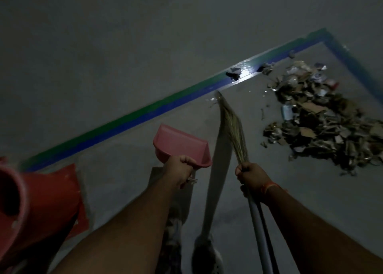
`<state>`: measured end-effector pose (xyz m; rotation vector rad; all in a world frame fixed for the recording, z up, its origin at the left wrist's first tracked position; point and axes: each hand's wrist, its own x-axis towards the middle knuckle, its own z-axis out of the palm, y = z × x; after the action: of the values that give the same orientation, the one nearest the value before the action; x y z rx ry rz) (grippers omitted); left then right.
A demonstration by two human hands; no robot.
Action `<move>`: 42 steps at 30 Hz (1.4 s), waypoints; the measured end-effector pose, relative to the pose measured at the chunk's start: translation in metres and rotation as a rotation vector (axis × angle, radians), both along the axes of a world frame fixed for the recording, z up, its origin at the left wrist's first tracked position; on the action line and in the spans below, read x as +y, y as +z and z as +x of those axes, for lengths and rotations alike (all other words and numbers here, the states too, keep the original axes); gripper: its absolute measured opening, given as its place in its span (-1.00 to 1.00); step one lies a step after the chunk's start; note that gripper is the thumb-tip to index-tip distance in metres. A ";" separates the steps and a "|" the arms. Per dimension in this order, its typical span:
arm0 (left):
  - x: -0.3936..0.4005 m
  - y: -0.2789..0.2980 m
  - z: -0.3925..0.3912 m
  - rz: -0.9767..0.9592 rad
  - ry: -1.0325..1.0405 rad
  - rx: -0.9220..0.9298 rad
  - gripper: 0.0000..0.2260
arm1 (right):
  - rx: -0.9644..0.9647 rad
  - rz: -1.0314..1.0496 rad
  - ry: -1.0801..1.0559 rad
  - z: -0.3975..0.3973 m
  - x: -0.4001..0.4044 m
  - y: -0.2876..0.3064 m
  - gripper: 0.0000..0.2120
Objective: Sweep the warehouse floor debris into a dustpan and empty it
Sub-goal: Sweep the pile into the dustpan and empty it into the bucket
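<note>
The left hand [180,170] grips a pink dustpan [182,146] held above the grey floor [103,66]. The right hand [250,174] grips a grass broom [232,126], bristles pointing toward the blue-green floor stripe [145,113]. A debris pile [319,116] lies to the right.

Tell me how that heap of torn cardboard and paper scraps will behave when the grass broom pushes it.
The heap of torn cardboard and paper scraps looks loose and light, so it will probably scatter rather than slide as one mass. Flat pieces may slip under the grass broom bristles. Stray bits already lie on the blue and green floor stripe, so small ones likely drift easily.
</note>
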<state>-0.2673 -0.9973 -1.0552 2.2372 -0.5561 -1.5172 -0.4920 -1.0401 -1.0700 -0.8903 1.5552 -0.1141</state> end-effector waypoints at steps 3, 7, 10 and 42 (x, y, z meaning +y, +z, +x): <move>-0.046 -0.007 -0.013 -0.033 -0.055 0.003 -0.72 | 0.038 -0.094 -0.061 -0.017 -0.027 0.002 -0.80; -0.110 -0.017 -0.022 -0.021 -0.137 0.019 -0.75 | 0.069 -0.195 -0.107 -0.026 -0.068 0.006 -0.83; -0.160 -0.021 -0.022 -0.002 -0.197 0.037 -0.77 | 0.027 -0.217 -0.167 -0.022 -0.103 0.006 -0.80; -0.299 -0.065 -0.107 0.015 -0.600 0.023 -0.71 | 0.080 -0.205 -0.154 -0.167 -0.164 0.012 -0.81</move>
<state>-0.3741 -1.2959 -1.1203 2.1653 -1.2987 -1.8081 -0.6592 -1.2040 -1.0584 -0.9428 1.7079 -0.3569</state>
